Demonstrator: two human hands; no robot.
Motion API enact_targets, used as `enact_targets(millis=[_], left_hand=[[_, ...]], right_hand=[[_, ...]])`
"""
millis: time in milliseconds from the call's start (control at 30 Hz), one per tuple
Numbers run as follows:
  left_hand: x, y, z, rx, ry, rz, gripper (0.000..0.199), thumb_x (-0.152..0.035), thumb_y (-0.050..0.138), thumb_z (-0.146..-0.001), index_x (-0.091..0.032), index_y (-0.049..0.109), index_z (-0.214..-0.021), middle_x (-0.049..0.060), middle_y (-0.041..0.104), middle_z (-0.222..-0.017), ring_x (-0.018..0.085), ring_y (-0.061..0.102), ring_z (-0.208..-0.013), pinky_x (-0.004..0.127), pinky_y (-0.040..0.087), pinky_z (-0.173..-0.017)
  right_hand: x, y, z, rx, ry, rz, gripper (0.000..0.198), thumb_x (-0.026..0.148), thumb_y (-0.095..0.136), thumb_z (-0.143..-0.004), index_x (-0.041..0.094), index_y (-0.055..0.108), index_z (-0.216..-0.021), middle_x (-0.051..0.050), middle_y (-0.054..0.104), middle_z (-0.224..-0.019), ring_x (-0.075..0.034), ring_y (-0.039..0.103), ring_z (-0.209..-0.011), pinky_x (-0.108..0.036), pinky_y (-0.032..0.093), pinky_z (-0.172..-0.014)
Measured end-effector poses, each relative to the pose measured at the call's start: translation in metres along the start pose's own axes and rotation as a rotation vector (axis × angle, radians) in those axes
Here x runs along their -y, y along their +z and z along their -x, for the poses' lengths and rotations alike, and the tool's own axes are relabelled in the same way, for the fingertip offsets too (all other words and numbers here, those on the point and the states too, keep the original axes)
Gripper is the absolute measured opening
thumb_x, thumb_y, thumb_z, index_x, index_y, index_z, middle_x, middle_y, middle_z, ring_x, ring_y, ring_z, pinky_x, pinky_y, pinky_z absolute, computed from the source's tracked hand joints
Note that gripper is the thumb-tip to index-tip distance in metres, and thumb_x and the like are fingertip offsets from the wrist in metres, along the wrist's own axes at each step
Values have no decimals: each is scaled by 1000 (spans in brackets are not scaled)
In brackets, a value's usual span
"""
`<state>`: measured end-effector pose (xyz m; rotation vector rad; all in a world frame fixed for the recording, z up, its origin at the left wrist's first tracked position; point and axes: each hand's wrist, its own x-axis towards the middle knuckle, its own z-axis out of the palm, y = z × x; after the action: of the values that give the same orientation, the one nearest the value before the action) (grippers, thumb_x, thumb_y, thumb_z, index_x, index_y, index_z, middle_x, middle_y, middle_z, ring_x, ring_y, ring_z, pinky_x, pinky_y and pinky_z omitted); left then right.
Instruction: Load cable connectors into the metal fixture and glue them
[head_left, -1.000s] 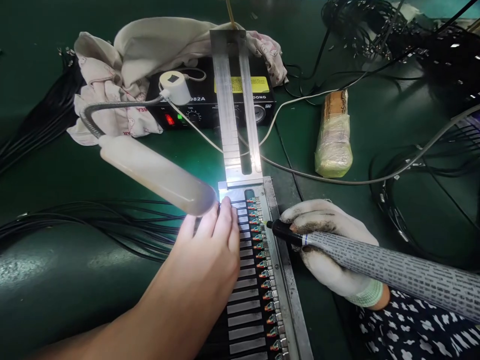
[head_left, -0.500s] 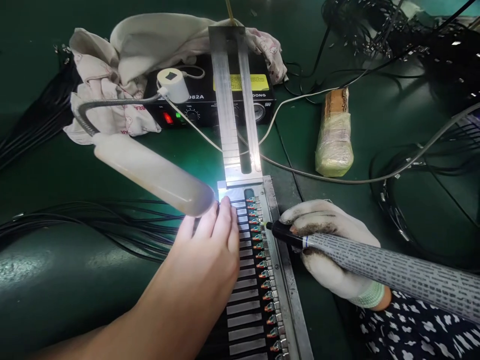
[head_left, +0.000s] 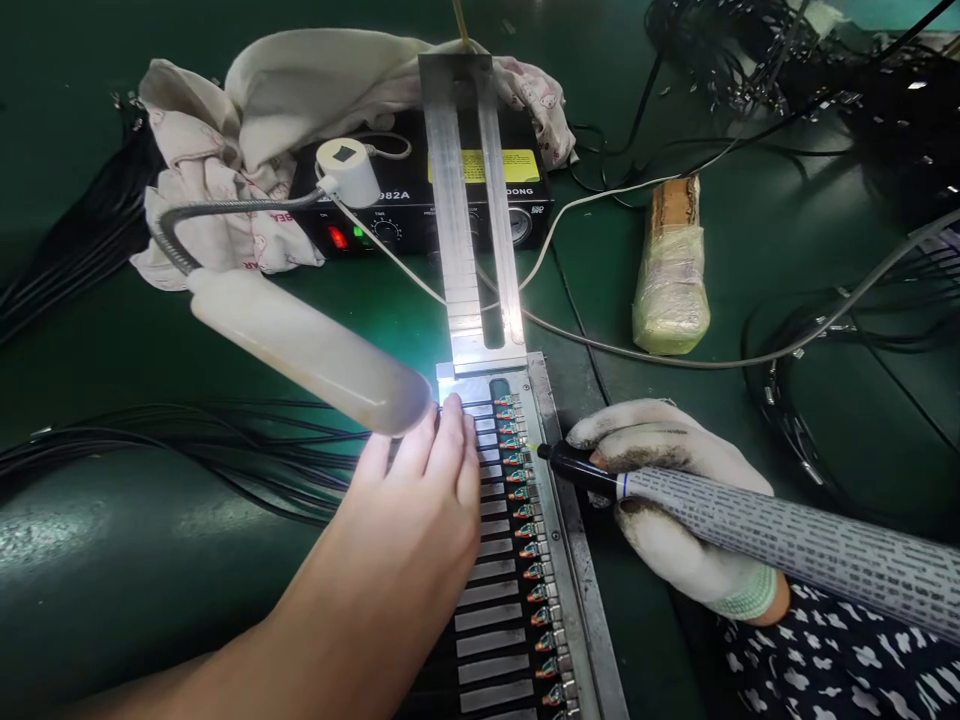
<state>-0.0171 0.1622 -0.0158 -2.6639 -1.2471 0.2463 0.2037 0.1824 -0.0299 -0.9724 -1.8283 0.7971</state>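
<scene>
My bare left hand (head_left: 424, 490) lies with outstretched fingers on the upper end of a metal jig (head_left: 555, 535). Its fingertips rest by the black cables (head_left: 300, 450), partly hidden behind a white lamp head (head_left: 307, 350). A row of small connectors with coloured wires (head_left: 525, 493) runs down the jig. My right hand (head_left: 675, 450), in a smudged white glove, is closed around a pen-shaped dispensing tool (head_left: 787, 540) with a grey-patterned barrel and black nose. Its thin yellow-green tip points at the upper connectors; whether it touches one, I cannot tell.
Behind the jig stands a black control box (head_left: 409, 235) with a lit red switch and a cloth (head_left: 315, 90) on it. A slotted metal plate (head_left: 454, 220) leans toward it. A plastic-wrapped block (head_left: 671, 280) and cable bundles (head_left: 802, 400) lie to the right.
My right hand and the tool have shifted slightly right, drawing the tip back a little from the connectors. My left hand stays in place on the jig.
</scene>
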Motion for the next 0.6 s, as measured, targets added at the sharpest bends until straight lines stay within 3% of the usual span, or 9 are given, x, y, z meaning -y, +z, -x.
enact_targets(millis=[233, 367, 600], left_hand=[[0, -3, -1, 30, -16, 18, 53, -8, 34, -83, 4, 57, -129, 30, 54, -136, 42, 56, -121, 57, 53, -89], [0, -3, 0, 41, -21, 11, 54, -8, 34, -83, 3, 56, -130, 29, 54, -137, 42, 56, -121, 56, 54, -90], [-1, -1, -1, 36, -36, 2, 53, -9, 36, -83, 3, 55, -132, 27, 53, -138, 42, 56, -121, 56, 53, -91]], right_hand=[[0, 2, -3, 14, -8, 6, 21, 13, 68, -73, 20, 66, -93, -6, 70, -100, -21, 68, -90, -33, 57, -82], [-1, 1, -1, 16, -15, -36, 22, 17, 69, -76, 21, 66, -98, -7, 70, -103, -24, 68, -93, -38, 57, -83], [-4, 1, 5, -89, 11, -117, 20, 20, 68, -79, 22, 67, -99, -8, 68, -105, -27, 66, -95, -43, 58, -83]])
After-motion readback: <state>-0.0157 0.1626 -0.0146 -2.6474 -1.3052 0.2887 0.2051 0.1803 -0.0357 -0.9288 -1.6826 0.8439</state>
